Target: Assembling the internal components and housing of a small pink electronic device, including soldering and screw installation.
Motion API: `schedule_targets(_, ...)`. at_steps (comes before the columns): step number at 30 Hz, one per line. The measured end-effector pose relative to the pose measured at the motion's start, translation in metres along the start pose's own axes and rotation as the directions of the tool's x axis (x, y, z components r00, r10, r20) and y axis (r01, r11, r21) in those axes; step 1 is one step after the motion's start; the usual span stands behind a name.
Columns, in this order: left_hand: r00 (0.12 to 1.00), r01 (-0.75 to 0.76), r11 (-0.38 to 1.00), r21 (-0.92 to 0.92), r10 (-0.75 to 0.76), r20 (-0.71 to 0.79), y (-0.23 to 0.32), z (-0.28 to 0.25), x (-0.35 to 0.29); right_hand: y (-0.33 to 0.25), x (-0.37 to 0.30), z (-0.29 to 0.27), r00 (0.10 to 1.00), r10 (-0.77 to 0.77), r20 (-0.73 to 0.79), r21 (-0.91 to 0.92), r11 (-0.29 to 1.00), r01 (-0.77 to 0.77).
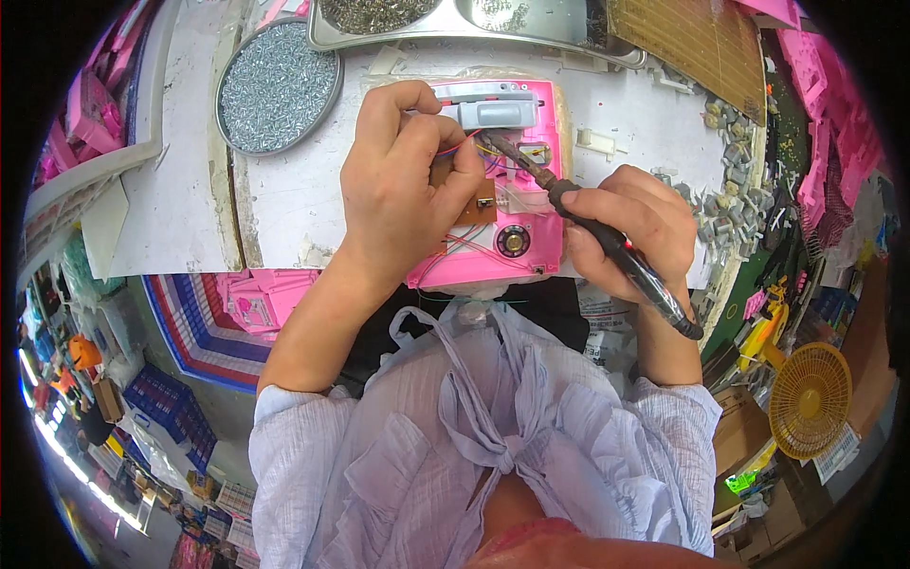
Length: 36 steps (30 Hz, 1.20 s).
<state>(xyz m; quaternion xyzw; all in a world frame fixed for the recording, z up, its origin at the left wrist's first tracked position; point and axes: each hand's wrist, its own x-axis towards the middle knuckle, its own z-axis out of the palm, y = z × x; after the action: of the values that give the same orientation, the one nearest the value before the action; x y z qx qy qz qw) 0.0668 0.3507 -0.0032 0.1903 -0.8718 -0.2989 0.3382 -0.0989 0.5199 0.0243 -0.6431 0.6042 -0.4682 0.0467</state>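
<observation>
A pink plastic housing (445,272) lies on the worktable with its inside facing up. In it are a grey plastic part (502,115), a brown circuit board (476,212), a round speaker (514,242) and several thin wires. My left hand (398,185) is over the housing's left side, thumb and fingers pinched around a thin red wire (459,147). My right hand (640,228) grips the black handle of a soldering iron (536,171). Its tip points up and left, close to the wires below the grey part; whether it touches them I cannot tell.
Left of the housing stands a round tray (338,81) of small metal screws. A metal tray (455,27) with small parts lies at the back. Many small grey parts (735,156) are heaped along the right edge, beside corrugated cardboard (697,47). A blue-and-red crate (185,332) holds pink pieces.
</observation>
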Motion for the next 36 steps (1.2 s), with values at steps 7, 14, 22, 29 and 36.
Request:
schedule_targets(7,1.000,-0.002,1.000,0.021,0.002,-0.016,-0.001,0.001,-0.001,-0.007,-0.008,-0.008,1.000,0.010,0.001,-0.003,1.000,-0.010)
schedule_targets(14,1.000,0.009,1.000,0.024,-0.009,-0.025,0.001,0.001,0.000,-0.012,-0.013,-0.015,0.999,0.037,-0.026,-0.002,0.999,-0.037)
schedule_targets(22,0.999,0.018,1.000,0.019,-0.017,-0.030,0.001,0.001,-0.002,-0.014,-0.017,-0.019,0.998,0.050,-0.033,-0.016,0.999,-0.050)
schedule_targets(29,0.999,0.007,1.000,0.021,-0.006,-0.042,0.000,0.002,-0.002,-0.012,-0.019,-0.020,0.998,0.035,-0.057,-0.005,0.999,-0.035)
schedule_targets(36,0.999,0.023,1.000,-0.002,-0.023,-0.037,0.001,0.001,-0.002,-0.010,-0.007,-0.010,1.000,0.014,-0.004,-0.006,1.000,-0.014)
